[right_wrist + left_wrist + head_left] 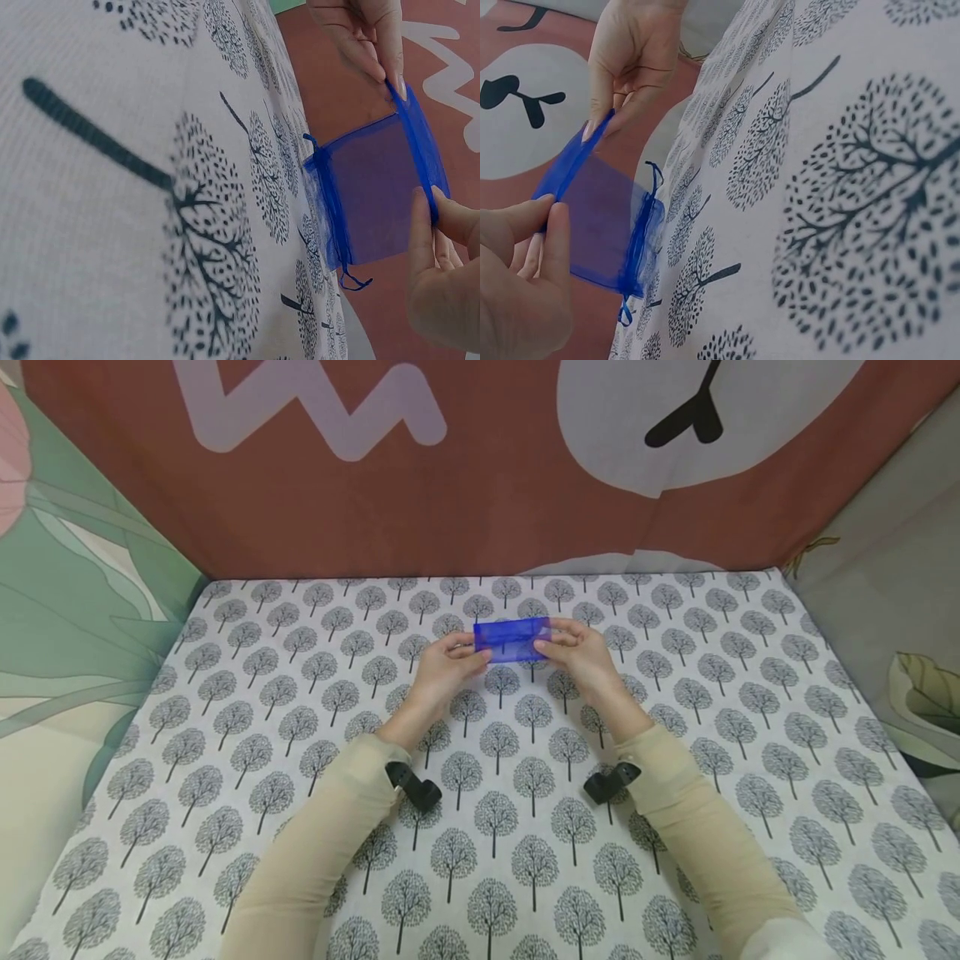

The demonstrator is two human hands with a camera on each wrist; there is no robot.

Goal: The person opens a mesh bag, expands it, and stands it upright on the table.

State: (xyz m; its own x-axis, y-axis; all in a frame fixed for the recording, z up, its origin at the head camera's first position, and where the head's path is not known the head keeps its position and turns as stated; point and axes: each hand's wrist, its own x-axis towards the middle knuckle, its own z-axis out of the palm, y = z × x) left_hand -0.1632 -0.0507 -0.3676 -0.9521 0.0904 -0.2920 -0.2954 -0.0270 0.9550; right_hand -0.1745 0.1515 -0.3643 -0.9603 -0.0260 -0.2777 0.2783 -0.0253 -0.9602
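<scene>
A sheer blue drawstring pouch (513, 641) is stretched between both hands over the middle of the table. My left hand (447, 667) pinches one end of its upper edge between thumb and fingers. At the other end, my right hand (583, 662) pinches the same edge. In the left wrist view the mesh pouch (607, 221) hangs down from the pinched, folded edge, its gathered drawstring end lowest, close to the cloth. Small ribbon loops stick out at both sides of that end, and the right wrist view shows one ribbon loop (355, 282) clearly.
A white cloth (495, 860) printed with grey trees covers the table. Behind it hangs a red-brown curtain (420, 518) with pale shapes, and patterned fabric walls stand at the left and right. Each wrist wears a black camera mount (415, 787).
</scene>
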